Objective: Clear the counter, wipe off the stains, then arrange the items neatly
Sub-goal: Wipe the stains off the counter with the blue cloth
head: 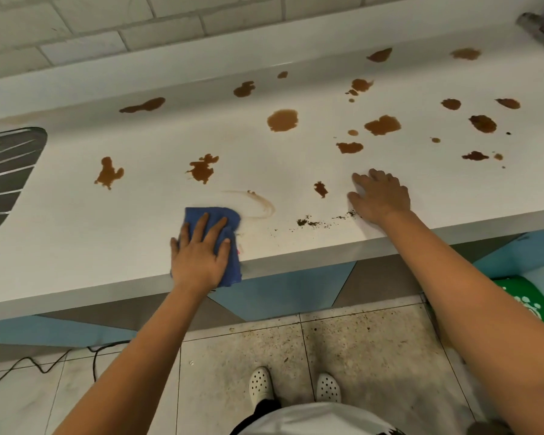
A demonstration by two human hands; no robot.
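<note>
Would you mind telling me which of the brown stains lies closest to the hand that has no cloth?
The small dark stain just left of the right hand, beside its thumb; every other blot sits farther off.

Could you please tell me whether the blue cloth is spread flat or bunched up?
Bunched: the blue cloth is crumpled under the left hand, overhanging the counter edge.

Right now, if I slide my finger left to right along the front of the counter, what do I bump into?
Left hand pressing the blue cloth → brown smear arc → dark crumbs → small brown stain → right hand flat on the counter.
</note>
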